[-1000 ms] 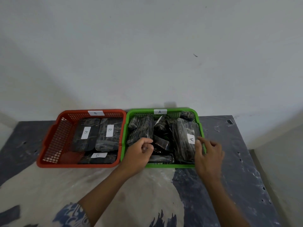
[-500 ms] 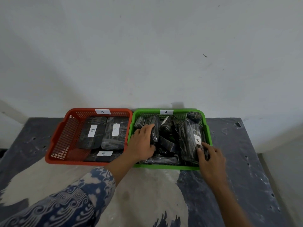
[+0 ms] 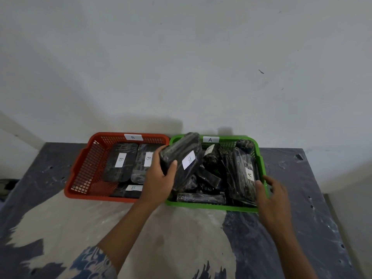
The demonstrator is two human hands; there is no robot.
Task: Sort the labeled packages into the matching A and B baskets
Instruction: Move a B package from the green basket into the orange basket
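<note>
The right hand (image 3: 271, 200) is resting on the near right corner of the green plastic A basket (image 3: 259, 156), fingers loose, steadying it. The left hand (image 3: 159, 180) is gripping a black plastic-wrapped package with a white B label (image 3: 185, 156), raised over that basket's left side. I'd be swinging it left and laying it flat, label up, in the red plastic B basket (image 3: 84, 158) on the three B packs (image 3: 120, 162).
</note>
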